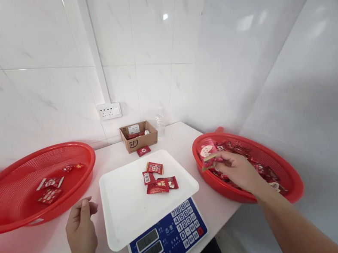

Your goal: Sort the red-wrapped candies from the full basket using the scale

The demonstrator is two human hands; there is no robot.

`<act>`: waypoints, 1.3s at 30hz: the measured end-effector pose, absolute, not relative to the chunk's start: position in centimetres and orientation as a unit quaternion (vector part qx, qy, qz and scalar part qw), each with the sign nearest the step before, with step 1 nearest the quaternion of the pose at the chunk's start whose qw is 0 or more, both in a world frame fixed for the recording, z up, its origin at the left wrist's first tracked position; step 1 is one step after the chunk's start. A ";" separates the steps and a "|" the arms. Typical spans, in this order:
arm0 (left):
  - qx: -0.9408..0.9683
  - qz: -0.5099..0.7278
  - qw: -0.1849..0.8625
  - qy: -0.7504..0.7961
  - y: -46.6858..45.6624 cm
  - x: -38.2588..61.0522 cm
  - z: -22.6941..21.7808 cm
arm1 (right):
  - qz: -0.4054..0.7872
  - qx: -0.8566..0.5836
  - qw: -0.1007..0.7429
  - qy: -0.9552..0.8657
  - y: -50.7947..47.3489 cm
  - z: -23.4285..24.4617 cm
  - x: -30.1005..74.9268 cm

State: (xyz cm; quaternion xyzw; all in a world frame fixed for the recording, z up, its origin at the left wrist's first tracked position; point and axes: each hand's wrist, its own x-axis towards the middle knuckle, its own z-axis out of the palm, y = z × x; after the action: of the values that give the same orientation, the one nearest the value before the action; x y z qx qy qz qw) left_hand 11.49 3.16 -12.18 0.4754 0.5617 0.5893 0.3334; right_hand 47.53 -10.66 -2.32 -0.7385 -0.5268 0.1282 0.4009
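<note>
My right hand [241, 172] pinches a small red wrapped snack packet [211, 161] over the left side of the right red basket [290, 192], which holds many similar packets. My left hand [81, 229] is off the left edge of the white tray [124, 204], its thumb against its curled fingers and nothing visible in them. Several red packets [157, 186] lie on the tray's right half, some overlapping. The tray rests on a blue digital scale [173, 243] with number keys and three displays.
A left red basket [77, 184] holds several packets. At the back are a cardboard box [141, 141] with items inside, a red packet [143, 151] before it and a clear plastic bottle [161, 123]. Tiled wall [53, 99] stands behind, a pale panel [259, 62] on the right.
</note>
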 end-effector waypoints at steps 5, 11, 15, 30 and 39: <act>0.565 0.593 0.276 0.503 -1.2 12.2 -8.9 | 0.248 -0.563 0.456 -0.643 -9.6 -3.2 40.8; 0.635 0.439 0.522 0.363 -4.1 14.8 -6.5 | 0.356 -0.428 0.432 -0.710 -7.8 -5.7 34.4; 0.593 0.427 0.592 0.340 -3.8 15.5 -6.4 | 0.391 -0.408 0.401 -0.721 -7.3 -6.6 32.3; 0.570 0.480 0.518 0.421 -2.8 16.1 -5.7 | 0.387 -0.495 0.480 -0.613 -7.3 -8.4 34.8; 0.547 0.426 0.533 0.484 -4.3 11.4 -7.5 | 0.471 -0.500 0.375 -0.623 -10.0 -7.5 37.4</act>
State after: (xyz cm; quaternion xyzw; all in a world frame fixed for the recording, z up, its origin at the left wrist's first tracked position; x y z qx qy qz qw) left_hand 11.44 -4.28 -7.49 0.5474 0.4843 0.4258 0.5334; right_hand 37.45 -10.05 -7.54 -0.4999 -0.6230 0.4706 0.3747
